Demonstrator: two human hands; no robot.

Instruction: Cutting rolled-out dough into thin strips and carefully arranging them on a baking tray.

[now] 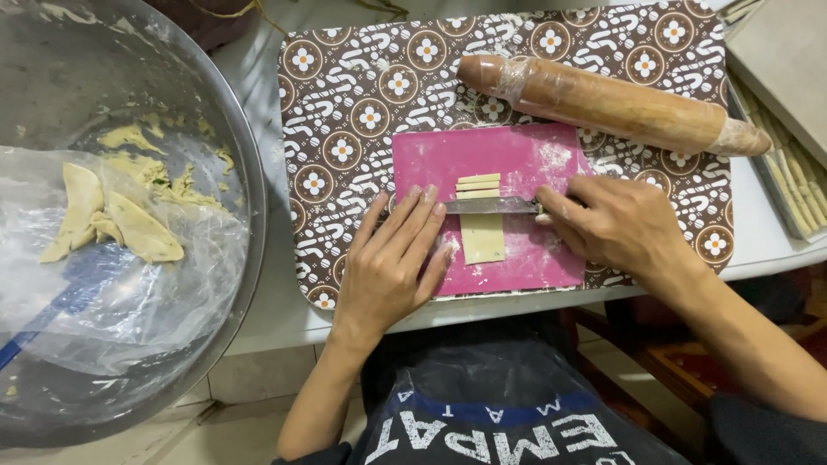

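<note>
head view: the right hand (616, 226) is clenched around the handle of a steel-bladed knife (491, 206), whose blade lies across a pale yellow rectangular sheet of dough (482, 237) on a flat pink plastic cutting board (517, 172). the left hand (392, 263) is released, holding nothing, its flat fingertips (419, 200) pressing on the blade's left end at the board's left edge. just beyond the blade, on the far side, lie two narrow cut strips of dough (478, 182), close together. the board sits on a brown mat with white flower circles (345, 129) on a white table. a long wooden rolling pin wrapped in clear film (612, 103) rests across the mat's far right corner. at the left, a large round metal bowl (245, 155) holds a clear plastic sheet and scraps of yellow dough (121, 222). at the far right edge, a metal tray of cut dough strips (797, 181) is partly in view.
</note>
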